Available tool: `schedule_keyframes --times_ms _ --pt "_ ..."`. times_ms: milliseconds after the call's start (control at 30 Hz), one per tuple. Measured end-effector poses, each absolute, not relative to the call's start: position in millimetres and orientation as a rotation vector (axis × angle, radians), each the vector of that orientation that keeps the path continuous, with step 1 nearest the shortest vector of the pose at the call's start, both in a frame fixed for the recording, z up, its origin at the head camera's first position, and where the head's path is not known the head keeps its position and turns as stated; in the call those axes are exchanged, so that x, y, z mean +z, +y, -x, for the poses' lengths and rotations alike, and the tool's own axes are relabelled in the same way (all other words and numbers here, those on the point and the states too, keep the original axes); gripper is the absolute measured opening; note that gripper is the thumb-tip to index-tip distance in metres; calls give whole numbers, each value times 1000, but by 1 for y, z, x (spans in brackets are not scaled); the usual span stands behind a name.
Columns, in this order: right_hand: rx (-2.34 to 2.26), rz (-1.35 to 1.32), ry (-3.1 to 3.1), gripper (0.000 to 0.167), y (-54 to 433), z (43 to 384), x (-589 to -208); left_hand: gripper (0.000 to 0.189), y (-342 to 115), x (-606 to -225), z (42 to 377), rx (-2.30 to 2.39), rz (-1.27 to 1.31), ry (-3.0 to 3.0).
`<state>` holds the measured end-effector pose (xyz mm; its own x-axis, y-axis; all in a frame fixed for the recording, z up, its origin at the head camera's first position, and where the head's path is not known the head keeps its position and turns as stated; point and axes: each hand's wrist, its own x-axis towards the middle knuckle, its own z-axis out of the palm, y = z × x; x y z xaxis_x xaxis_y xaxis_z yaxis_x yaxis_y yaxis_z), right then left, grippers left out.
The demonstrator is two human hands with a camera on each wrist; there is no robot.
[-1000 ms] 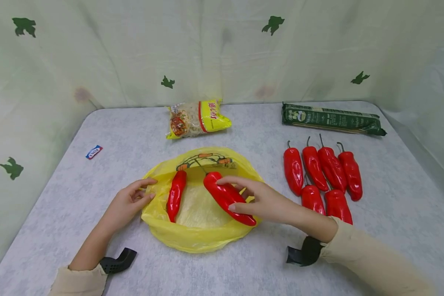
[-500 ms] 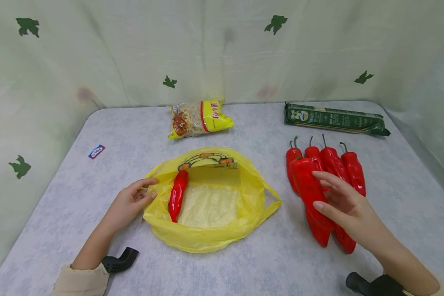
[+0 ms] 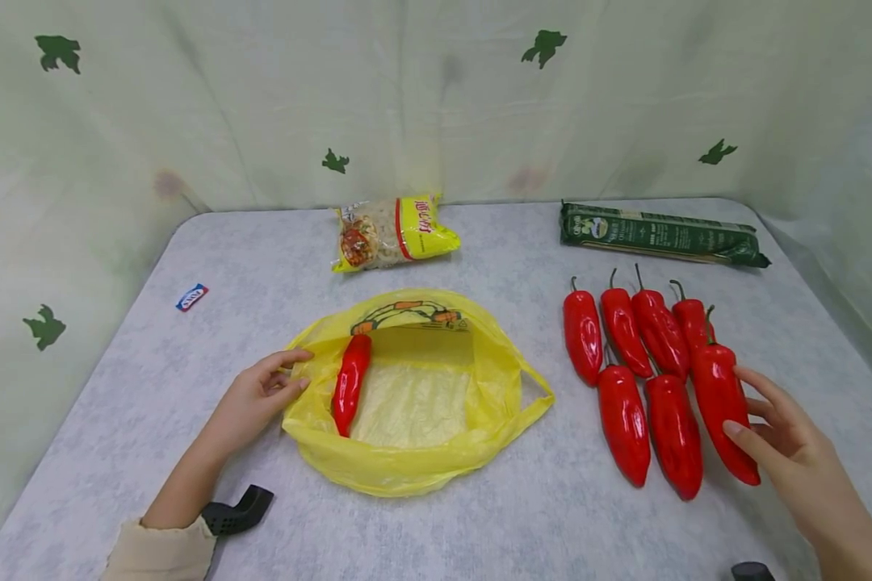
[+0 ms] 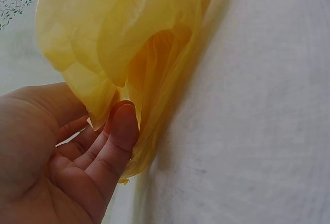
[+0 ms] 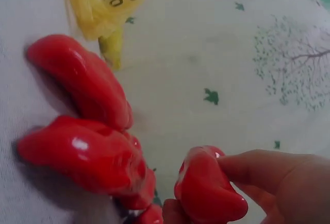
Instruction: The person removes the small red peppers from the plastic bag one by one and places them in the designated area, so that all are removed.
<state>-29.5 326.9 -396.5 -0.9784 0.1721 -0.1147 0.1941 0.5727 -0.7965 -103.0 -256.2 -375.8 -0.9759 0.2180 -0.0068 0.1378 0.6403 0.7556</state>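
My left hand (image 3: 257, 399) pinches the left rim of a yellow plastic bag (image 3: 400, 472), thumb on one side of the film in the left wrist view. The bag's mouth gapes, and one red pepper (image 3: 349, 387) lies inside along its left wall. At the right, my right hand (image 3: 788, 448) grips another red pepper (image 3: 723, 411) between thumb and fingers, stem pointing away from me. This pepper stands at the right end of the front row, overlapping a back-row pepper (image 3: 690, 319). Beside it lie two front-row peppers, the nearer one (image 3: 674, 436) just to its left.
Several more red peppers (image 3: 583, 335) lie in a back row. Behind them is a long green packet (image 3: 661, 234). A yellow and clear food packet (image 3: 396, 232) sits behind the bag, and a small blue-red wrapper (image 3: 192, 297) lies at the left.
My right hand has carried the pepper from over the bag, across the other peppers, to the right end of the front row. The left hand stays at the bag's rim.
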Motion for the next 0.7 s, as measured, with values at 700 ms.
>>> schedule_keyframes --times_ms 700 --pt "-1081 -386 2486 89 328 26 -381 33 -257 -377 103 1239 -330 2781"
